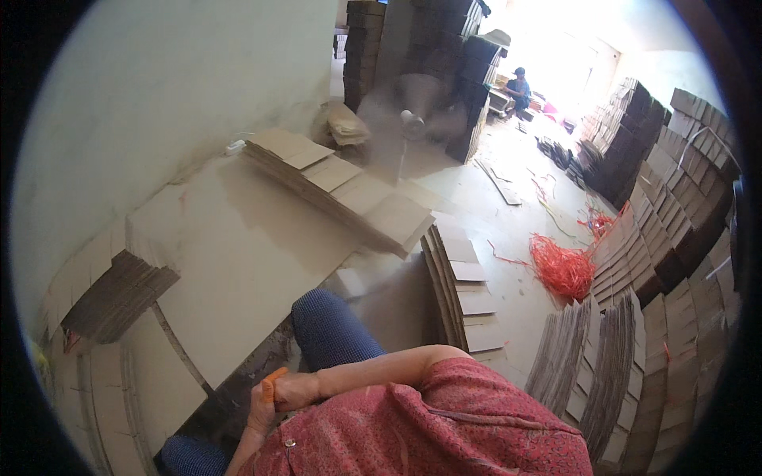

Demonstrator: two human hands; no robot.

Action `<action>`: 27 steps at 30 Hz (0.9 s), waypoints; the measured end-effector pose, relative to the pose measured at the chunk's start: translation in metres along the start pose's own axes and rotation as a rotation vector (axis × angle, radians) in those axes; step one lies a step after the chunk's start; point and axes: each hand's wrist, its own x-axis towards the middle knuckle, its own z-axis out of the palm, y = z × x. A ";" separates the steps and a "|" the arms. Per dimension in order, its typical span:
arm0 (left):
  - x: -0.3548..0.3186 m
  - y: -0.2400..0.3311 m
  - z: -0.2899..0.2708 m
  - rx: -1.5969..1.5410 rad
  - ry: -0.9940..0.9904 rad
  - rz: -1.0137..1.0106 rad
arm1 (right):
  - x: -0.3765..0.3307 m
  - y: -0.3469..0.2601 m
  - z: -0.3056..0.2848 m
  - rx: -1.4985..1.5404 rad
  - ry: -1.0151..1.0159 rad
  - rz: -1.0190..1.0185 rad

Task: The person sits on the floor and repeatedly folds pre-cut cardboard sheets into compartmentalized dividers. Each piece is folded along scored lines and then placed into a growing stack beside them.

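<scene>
My left hand (pixel 259 409) and my right hand (pixel 297 390) meet at the lower middle, in front of my red patterned shirt. A small orange piece (pixel 275 378) shows between them; whether it is held or worn on the fingers I cannot make out. The right hand looks closed, with its fingers curled toward the left one. Most of the left hand's fingers are hidden. Just beyond the hands is a dark board edge (pixel 252 371) by my blue-clad knee (pixel 329 329). A large pale table surface (pixel 230 270) stretches away past it.
Flat cardboard pieces lie overlapped in a row (pixel 341 186) across the table's far side. Another cardboard stack (pixel 460 285) stands right of my knee, and a bundle (pixel 119 293) at left. Red plastic strips (pixel 562 266) lie on the floor. A fan (pixel 413 119) and a seated person (pixel 520 89) are farther back.
</scene>
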 end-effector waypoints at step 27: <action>0.061 0.123 -0.210 1.110 0.813 0.421 | 0.022 -0.031 -0.050 0.030 0.001 0.109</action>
